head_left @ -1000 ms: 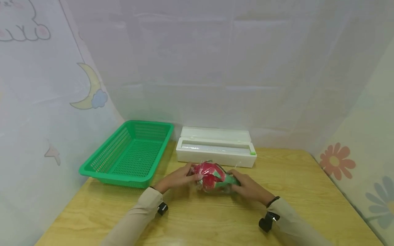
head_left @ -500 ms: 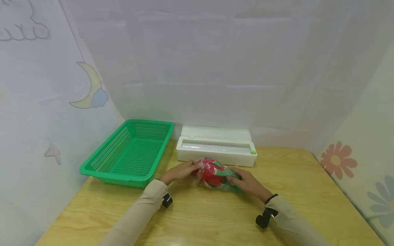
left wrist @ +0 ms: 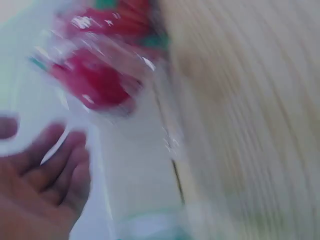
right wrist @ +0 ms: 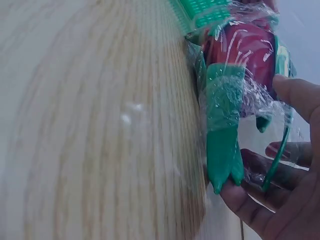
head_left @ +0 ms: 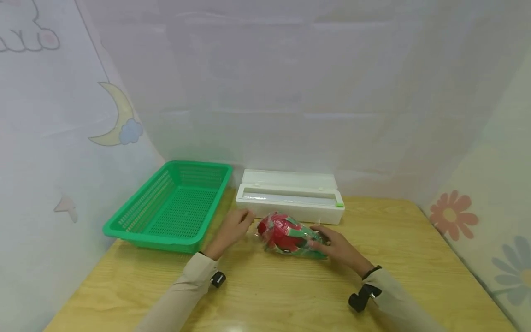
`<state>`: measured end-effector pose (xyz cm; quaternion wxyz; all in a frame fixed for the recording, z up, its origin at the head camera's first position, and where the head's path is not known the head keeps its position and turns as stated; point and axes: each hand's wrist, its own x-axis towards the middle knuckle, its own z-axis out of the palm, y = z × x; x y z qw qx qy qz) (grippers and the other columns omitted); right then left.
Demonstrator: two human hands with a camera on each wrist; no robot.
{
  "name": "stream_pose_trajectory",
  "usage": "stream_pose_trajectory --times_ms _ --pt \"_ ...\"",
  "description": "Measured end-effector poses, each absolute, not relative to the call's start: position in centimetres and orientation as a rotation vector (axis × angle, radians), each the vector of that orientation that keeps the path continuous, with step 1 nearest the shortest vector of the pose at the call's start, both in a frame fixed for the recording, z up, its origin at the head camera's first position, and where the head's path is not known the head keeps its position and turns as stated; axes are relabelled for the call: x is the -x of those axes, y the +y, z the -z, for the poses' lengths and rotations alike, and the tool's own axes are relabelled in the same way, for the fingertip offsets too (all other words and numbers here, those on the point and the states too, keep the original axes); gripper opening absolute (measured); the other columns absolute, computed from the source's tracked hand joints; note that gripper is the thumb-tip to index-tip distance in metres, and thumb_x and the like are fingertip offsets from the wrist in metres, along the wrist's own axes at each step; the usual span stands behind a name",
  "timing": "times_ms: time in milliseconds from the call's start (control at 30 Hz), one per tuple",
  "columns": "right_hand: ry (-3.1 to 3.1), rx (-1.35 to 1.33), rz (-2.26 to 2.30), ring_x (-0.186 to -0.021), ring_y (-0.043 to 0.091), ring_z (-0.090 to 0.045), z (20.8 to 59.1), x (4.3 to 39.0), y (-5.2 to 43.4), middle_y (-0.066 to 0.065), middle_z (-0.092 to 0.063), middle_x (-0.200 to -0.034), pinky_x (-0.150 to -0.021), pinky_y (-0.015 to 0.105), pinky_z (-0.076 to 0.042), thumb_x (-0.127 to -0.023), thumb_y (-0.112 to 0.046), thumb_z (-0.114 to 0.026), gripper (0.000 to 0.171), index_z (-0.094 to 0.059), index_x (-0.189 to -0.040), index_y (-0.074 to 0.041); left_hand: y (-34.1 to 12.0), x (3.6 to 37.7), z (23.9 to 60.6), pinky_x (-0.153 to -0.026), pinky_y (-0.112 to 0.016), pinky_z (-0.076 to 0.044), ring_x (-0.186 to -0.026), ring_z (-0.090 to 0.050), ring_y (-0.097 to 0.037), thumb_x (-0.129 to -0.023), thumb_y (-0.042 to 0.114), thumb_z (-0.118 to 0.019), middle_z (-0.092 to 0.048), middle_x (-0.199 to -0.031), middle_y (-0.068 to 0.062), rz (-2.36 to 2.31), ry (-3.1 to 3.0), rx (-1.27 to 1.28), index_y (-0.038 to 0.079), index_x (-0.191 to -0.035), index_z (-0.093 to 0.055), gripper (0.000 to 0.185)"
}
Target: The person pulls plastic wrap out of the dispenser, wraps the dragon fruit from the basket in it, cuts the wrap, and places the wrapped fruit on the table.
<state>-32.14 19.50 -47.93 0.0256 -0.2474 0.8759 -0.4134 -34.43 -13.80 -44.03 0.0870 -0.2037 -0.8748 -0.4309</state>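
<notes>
A red dragon fruit [head_left: 284, 234] with green scales lies on the table, wrapped in clear plastic film. My right hand [head_left: 338, 249] holds its green-tipped end. In the right wrist view the thumb [right wrist: 295, 95] is against the fruit's side and the fingers reach around the green tips [right wrist: 222, 155]. My left hand [head_left: 233, 230] is off the fruit's red end, a small gap to its left, holding nothing. Its fingers are loosely bent in the blurred left wrist view, with the wrapped fruit [left wrist: 97, 82] beyond them.
Behind the fruit stands a white cling film box [head_left: 290, 213], lid raised and a film roll [head_left: 286, 199] inside. A green plastic basket [head_left: 155, 239] is at the left of the wooden table [head_left: 265, 295]. A pale cloth wall [head_left: 269, 92] borders the table's back.
The left hand has let go of the fruit's red end and moved left. The right hand stays on the green end, and the fruit has turned slightly.
</notes>
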Motion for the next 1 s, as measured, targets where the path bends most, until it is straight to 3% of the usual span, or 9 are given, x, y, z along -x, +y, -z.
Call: stream_pose_trajectory --times_ms 67,167,300,500,633,800,867,1000 --pt "2.705 0.789 1.280 -0.109 0.022 -0.060 47.7 32.1 19.4 0.011 -0.062 -0.126 -0.086 0.035 -0.051 -0.100 -0.028 -0.063 0.047 -0.051 -0.141 -0.007 -13.6 34.0 43.6 -0.056 -0.027 -0.041 -0.063 -0.047 -0.011 -0.101 0.029 -0.059 -0.058 -0.068 0.002 1.299 -2.615 0.728 0.005 -0.077 -0.068 0.035" --pt "2.718 0.786 1.279 -0.110 0.022 -0.059 47.5 32.2 19.1 0.011 -0.063 -0.125 -0.089 0.038 -0.049 -0.099 -0.028 -0.064 0.046 -0.053 -0.139 -0.008 -13.0 33.7 43.6 -0.060 -0.023 -0.045 -0.068 -0.052 -0.006 -0.098 0.034 -0.065 -0.065 -0.074 0.004 1.401 -2.658 0.878 0.007 -0.082 -0.074 0.032" --pt "2.717 0.765 1.255 -0.109 0.022 -0.059 47.6 32.2 19.0 0.012 -0.063 -0.124 -0.089 0.038 -0.049 -0.099 -0.029 -0.064 0.046 -0.055 -0.137 -0.004 -12.9 33.9 44.9 -0.069 -0.023 -0.051 -0.075 -0.058 -0.006 -0.096 0.022 -0.069 -0.069 -0.082 -0.001 1.615 -2.589 0.821 0.003 -0.088 -0.073 0.021" --pt "2.615 0.746 1.212 -0.076 0.012 -0.058 48.1 32.5 20.1 0.002 -0.064 -0.092 -0.065 0.026 -0.050 -0.099 -0.031 -0.063 0.023 -0.069 -0.107 -0.010 -13.8 33.5 46.5 -0.078 -0.033 -0.055 -0.081 -0.062 -0.014 -0.096 0.007 -0.066 -0.068 -0.088 -0.016 1.901 -2.411 0.722 -0.007 -0.093 -0.065 0.014" --pt "2.488 0.756 1.312 -0.062 0.017 -0.057 47.8 32.7 21.3 0.008 -0.062 -0.079 -0.055 0.030 -0.050 -0.100 -0.028 -0.063 0.019 -0.068 -0.102 -0.010 -14.0 33.3 46.3 -0.081 -0.037 -0.052 -0.086 -0.061 -0.020 -0.099 0.009 -0.062 -0.065 -0.093 -0.018 1.912 -2.406 0.752 -0.007 -0.097 -0.063 0.016" --pt "2.321 0.721 1.471 -0.078 0.025 -0.066 48.0 32.9 22.8 0.016 -0.067 -0.094 -0.065 0.038 -0.058 -0.105 -0.019 -0.054 0.023 -0.067 -0.114 -0.002 -13.9 33.5 46.0 -0.090 -0.045 -0.050 -0.095 -0.064 -0.030 -0.103 0.010 -0.055 -0.066 -0.096 -0.023 1.994 -2.441 0.758 -0.008 -0.103 -0.056 0.018" --pt "2.287 0.699 1.502 -0.089 0.026 -0.069 48.3 32.9 23.2 0.016 -0.069 -0.103 -0.072 0.041 -0.059 -0.106 -0.017 -0.051 0.026 -0.067 -0.118 -0.001 -13.9 33.6 46.0 -0.091 -0.044 -0.049 -0.094 -0.065 -0.032 -0.104 0.013 -0.053 -0.067 -0.094 -0.025 2.036 -2.458 0.741 -0.007 -0.107 -0.056 0.021" --pt "2.242 0.680 1.553 -0.093 0.025 -0.070 48.5 32.8 23.6 0.017 -0.071 -0.107 -0.074 0.042 -0.059 -0.106 -0.017 -0.050 0.031 -0.067 -0.122 0.003 -13.6 33.7 45.9 -0.088 -0.041 -0.050 -0.090 -0.065 -0.032 -0.105 0.018 -0.053 -0.067 -0.091 -0.025 2.044 -2.461 0.747 -0.005 -0.108 -0.060 0.025"
